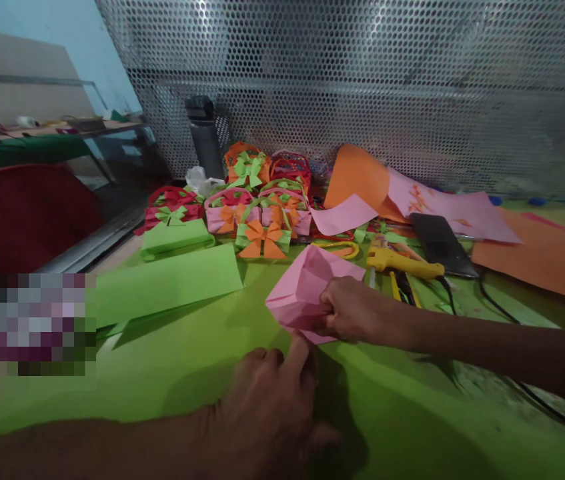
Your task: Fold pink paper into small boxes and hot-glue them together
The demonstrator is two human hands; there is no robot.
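A folded piece of pink paper [307, 273] rests on the green tabletop, with raised creased flaps and an opening facing me. My right hand [349, 310] comes in from the right, its fingers curled on the paper's right side. Part of its fingertips is hidden by the folds. In front of the paper, my left hand [277, 393] reaches forward with the index finger stretched to the near edge, touching it or very close. The thumb stands apart, and the other fingers bend. Left of the paper lies a folded light green sheet [172, 283].
Several small paper bags with bows, such as a green one with an orange bow [263, 240], stand behind. To the right are a yellow glue gun [405, 260], a black phone [442, 243] and orange paper [552, 257]. A dark bottle [205, 140] stands by the perforated metal panel [362, 73].
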